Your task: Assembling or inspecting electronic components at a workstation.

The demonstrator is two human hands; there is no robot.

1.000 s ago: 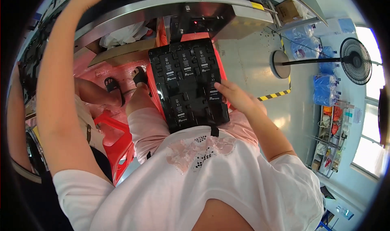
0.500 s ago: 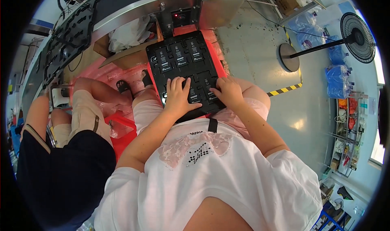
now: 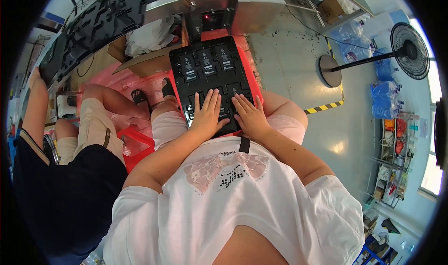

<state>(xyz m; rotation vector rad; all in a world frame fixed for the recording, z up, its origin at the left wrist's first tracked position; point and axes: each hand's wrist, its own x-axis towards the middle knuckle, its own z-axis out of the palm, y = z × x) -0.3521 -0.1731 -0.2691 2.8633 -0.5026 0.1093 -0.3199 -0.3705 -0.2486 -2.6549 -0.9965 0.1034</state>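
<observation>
A black plastic tray (image 3: 212,59) with moulded pockets lies on my lap, and several dark rectangular parts sit in its far rows. My left hand (image 3: 207,115) rests flat on the tray's near half, fingers spread. Beside it, my right hand (image 3: 249,115) also lies flat on the near rows, fingers together. Neither hand grips anything. Whatever fills the pockets under my palms is hidden.
A red crate (image 3: 252,78) shows under the tray. A seated person (image 3: 70,171) in dark clothes is at my left, an arm reaching up to a long black tray (image 3: 93,22) on the bench. A standing fan (image 3: 406,55) and striped floor tape (image 3: 322,108) are at the right.
My left arm came down from the bench overhead and its hand now lies on the tray. The tray has slid away from me slightly, and both hands have flattened on its near rows.
</observation>
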